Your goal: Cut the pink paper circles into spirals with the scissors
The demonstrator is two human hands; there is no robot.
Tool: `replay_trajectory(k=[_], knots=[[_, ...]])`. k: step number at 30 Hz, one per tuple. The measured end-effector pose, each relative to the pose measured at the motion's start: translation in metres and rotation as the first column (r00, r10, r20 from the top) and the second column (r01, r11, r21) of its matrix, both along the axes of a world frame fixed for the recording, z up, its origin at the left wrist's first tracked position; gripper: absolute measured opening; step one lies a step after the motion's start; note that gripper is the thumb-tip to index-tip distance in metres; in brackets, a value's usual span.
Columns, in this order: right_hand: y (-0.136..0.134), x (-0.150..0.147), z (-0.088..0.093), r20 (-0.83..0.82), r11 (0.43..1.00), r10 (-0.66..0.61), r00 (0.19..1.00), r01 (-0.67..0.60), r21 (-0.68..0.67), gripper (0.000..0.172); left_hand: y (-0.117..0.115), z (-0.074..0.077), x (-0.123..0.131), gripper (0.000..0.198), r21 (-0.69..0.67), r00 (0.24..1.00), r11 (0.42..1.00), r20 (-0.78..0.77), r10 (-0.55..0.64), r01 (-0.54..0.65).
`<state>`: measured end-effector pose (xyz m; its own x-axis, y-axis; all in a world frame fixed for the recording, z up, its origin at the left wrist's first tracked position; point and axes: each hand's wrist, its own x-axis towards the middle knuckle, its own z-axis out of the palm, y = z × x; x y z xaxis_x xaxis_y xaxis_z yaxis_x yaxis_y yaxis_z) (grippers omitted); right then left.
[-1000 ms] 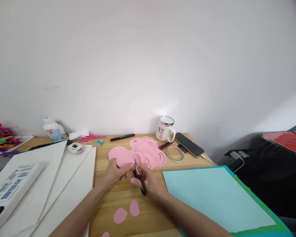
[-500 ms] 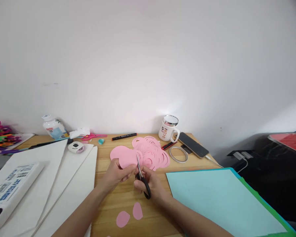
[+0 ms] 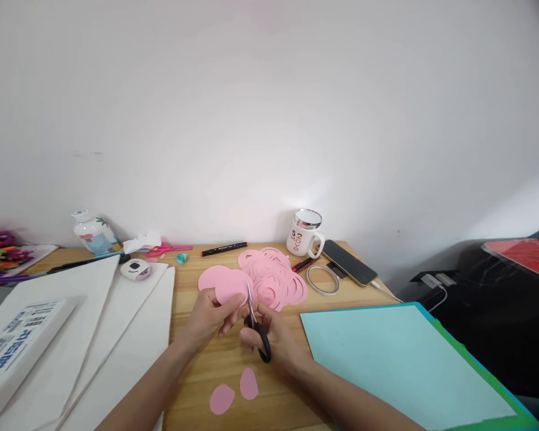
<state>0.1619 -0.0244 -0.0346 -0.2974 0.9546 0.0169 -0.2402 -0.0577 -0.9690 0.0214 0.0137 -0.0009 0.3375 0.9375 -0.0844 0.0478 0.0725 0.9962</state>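
Between thumb and fingers, my left hand [image 3: 211, 314] pinches a round piece of pink paper [image 3: 230, 284]. My right hand [image 3: 276, 338] grips black-handled scissors [image 3: 261, 342], whose blades point up and away along the right edge of that paper. Behind both hands lies a heap of pink paper pieces with curved cuts [image 3: 273, 275]. Another pink paper disc [image 3: 207, 278] shows at the left, partly covered by the held one. Nearer to me, two small pink petal-shaped pieces [image 3: 221, 398] rest on the wooden table [image 3: 195, 365].
A white mug [image 3: 304, 234], a phone [image 3: 350, 262] on a cable and a roll of tape [image 3: 322, 280] stand behind right. Light blue sheets [image 3: 399, 359] lie at right, white sheets [image 3: 135, 347] at left. A black marker [image 3: 224, 249] and pink scissors [image 3: 169, 248] lie near the wall.
The whole view has shifted slightly. The held paper has turned a little in my left hand, and the scissors stay at its right edge.
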Motion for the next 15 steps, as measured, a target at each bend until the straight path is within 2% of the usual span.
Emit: replay_trajectory(k=[4,15], knots=[[0.0016,0.0007,0.0018,-0.068,0.999,-0.002,0.998,0.004,0.032,0.049,-0.0022,0.0030,0.0016,0.043,-0.005,0.999,1.000,-0.025,-0.022,0.022],[0.0032,-0.0006,-0.0073,-0.049,0.999,-0.026,0.998,0.027,0.026,0.048,-0.0008,0.0038,-0.0005,0.046,-0.003,0.998,1.000,-0.065,-0.018,0.017]])
